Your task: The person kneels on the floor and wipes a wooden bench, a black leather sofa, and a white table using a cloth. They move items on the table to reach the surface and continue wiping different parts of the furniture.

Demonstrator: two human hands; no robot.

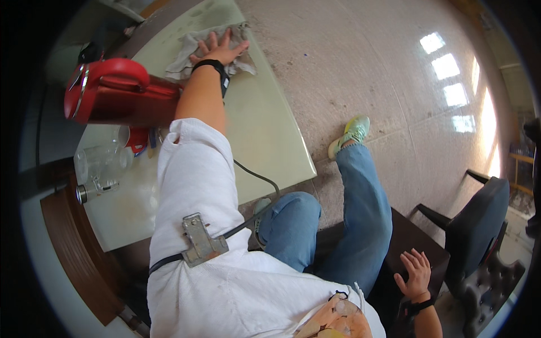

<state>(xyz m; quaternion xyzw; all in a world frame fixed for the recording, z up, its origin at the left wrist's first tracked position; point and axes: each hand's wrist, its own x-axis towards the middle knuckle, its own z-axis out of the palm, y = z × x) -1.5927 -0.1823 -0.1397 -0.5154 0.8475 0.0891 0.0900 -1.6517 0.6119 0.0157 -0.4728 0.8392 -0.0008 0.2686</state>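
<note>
My left hand (222, 48) lies spread on a crumpled grey cloth (179, 55) near the far end of the pale tabletop (262, 139). Its fingers are apart and the palm presses the cloth flat. A large red thermos jug (127, 95) with a handle stands beside that forearm. At the lower right, my right hand (415, 272) is off the table, fingers apart, with nothing in it, over or beside a dark brown surface (431, 253). Both wrists bear black bands.
Behind the jug are glass jars (99, 160), a red mug (137, 139) and a clear bottle with a metal cap (84, 192). A black cable (262, 175) runs by my sleeve. A black chair (477, 228) stands at right on the tiled floor (380, 76).
</note>
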